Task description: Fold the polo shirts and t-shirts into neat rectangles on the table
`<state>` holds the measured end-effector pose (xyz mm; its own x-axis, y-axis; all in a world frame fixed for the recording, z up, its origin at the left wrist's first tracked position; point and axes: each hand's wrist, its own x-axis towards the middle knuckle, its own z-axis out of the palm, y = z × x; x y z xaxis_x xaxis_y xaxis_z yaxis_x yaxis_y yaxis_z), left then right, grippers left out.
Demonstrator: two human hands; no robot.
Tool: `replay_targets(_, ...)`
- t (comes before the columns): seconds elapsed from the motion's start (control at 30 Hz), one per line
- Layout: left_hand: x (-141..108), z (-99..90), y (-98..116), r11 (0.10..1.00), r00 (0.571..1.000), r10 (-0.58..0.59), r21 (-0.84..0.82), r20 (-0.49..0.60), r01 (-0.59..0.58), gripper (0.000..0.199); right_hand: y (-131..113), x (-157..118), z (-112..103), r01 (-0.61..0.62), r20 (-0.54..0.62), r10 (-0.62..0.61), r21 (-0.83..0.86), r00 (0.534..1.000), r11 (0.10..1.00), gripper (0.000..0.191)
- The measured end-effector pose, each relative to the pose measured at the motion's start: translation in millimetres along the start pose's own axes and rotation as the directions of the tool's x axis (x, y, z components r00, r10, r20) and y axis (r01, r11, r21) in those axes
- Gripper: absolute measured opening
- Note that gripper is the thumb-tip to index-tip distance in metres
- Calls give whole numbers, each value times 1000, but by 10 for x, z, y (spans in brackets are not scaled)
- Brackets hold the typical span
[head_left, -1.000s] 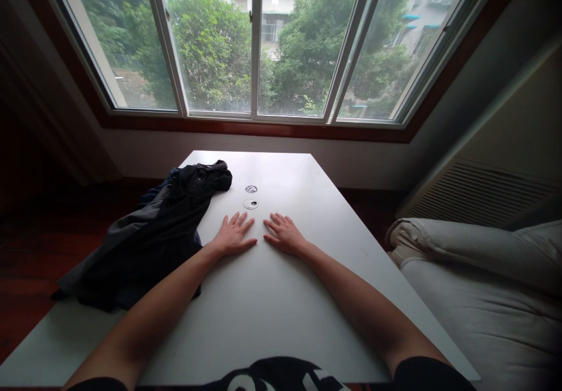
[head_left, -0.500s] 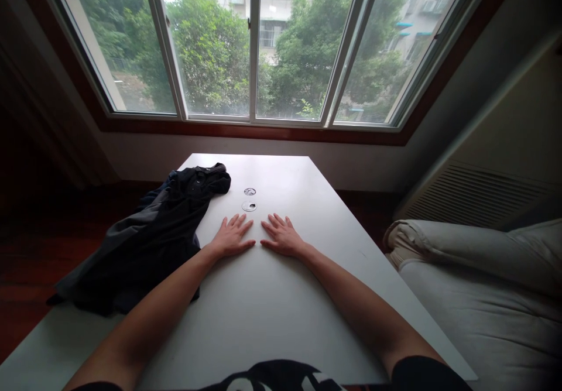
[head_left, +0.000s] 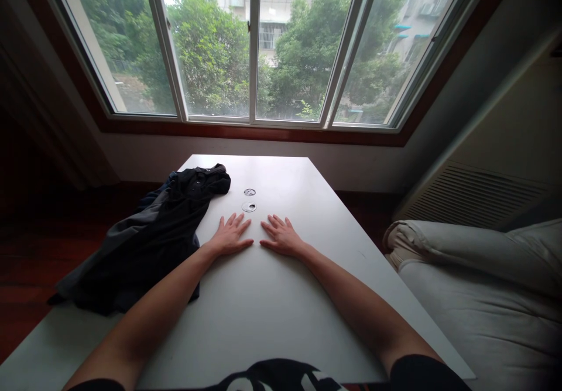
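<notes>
Both palms lie flat on a white table (head_left: 281,309). My left hand (head_left: 230,236) has its fingers spread and holds nothing. Close beside it, my right hand (head_left: 282,236) is also spread on the tabletop, with a small gap between the two thumbs. A heap of dark clothes (head_left: 153,239), black and grey, lies along the table's left side, near my left hand and forearm. Just beyond my fingertips are two small round pieces on the table, a nearer disc (head_left: 249,206) and a farther disc (head_left: 250,192); their exact kind I cannot make out.
A wide window (head_left: 252,119) with trees outside stands behind the table's far edge. To the right is a pale cushioned sofa (head_left: 478,297), with a slatted vent panel (head_left: 469,195) behind it. Dark reddish wooden floor (head_left: 26,262) shows at the left.
My left hand has shifted very slightly to the left, widening the gap between the thumbs a little. Otherwise the scene looks the same.
</notes>
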<state>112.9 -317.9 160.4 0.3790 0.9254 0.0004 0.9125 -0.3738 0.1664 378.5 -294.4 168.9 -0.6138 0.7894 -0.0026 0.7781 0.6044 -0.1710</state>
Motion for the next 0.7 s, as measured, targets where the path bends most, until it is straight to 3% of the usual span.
replay_targets(0.7, -16, -16, 2, 1000, 1000, -8, -18, 11, 8, 88, -8, -8, -14, 12, -6, -12, 13, 1000, 1000, 86)
